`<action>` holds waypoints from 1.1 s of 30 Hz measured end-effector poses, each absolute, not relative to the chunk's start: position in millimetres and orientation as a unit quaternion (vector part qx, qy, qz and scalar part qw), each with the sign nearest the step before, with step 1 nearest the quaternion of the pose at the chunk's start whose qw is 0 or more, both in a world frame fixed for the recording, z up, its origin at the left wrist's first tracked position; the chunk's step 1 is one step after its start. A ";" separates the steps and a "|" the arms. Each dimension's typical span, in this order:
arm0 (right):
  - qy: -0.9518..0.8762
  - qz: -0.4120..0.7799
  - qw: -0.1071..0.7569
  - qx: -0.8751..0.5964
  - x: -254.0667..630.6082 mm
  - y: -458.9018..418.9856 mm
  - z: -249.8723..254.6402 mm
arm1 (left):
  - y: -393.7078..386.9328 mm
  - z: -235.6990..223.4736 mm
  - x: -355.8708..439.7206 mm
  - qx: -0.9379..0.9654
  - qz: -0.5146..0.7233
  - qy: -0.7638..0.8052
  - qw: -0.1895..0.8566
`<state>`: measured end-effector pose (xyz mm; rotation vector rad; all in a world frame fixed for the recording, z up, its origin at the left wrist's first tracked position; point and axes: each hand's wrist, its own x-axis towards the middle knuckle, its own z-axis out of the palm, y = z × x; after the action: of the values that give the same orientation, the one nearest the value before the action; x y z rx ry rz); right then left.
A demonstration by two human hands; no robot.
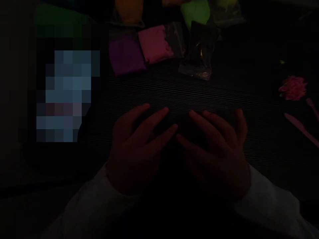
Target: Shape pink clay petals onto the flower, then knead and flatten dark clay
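Note:
The scene is very dim. My left hand is held over the dark table, its fingers stretched out and apart. Opposite it, my right hand has its fingers spread too, and its index fingertip is close to that of the left. I make out nothing in either hand, though the space beneath the palms is too dark to read. Beyond the fingers lie a bag of pink clay, a bag of purple clay and a crumpled clear bag with dark contents.
A pink flower-like piece lies at the right, near a pink modelling knife and another pink tool. Orange and light green bags are at the back. On the left glows a pixelated screen-like patch.

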<state>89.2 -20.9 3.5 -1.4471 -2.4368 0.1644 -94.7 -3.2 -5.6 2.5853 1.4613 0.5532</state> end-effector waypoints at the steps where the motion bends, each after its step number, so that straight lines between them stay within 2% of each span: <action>1: -0.849 0.055 0.153 -0.503 89.2 -21.0 3.2 | -3.2 -5.5 -94.5 0.853 0.184 0.486 0.060; 26: -0.846 0.055 0.178 -0.499 91.2 -23.5 5.6 | -0.9 -3.1 -93.2 0.861 0.185 0.469 0.061; 33: -0.854 0.059 0.146 -0.495 88.6 -22.3 4.0 | -1.2 -5.0 -92.3 0.861 0.187 0.470 0.059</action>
<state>88.6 -22.3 4.0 -1.4259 -2.4593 0.1693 -92.3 -1.2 -5.0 2.6069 1.4232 0.5669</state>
